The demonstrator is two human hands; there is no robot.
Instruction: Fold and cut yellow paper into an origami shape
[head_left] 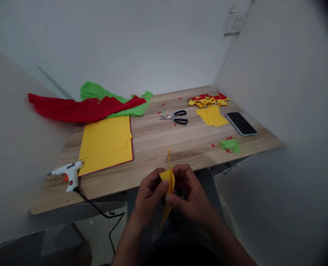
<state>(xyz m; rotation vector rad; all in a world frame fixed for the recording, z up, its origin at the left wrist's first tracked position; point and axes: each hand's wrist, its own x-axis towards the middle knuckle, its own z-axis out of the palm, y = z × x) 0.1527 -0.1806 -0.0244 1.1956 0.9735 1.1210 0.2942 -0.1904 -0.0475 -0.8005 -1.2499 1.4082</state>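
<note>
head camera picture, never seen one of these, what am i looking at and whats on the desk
This is one view from a camera worn on a person's head, looking down at their own two bare hands. The left hand and right hand pinch a folded yellow paper piece with their fingers, in front of a wooden table. On it lie a glue gun, yellow sheets, red paper and green paper, scissors, paper scraps and a phone.

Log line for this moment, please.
left hand: holds folded yellow paper | right hand: pinches same paper | scissors, glue gun: on table
</note>
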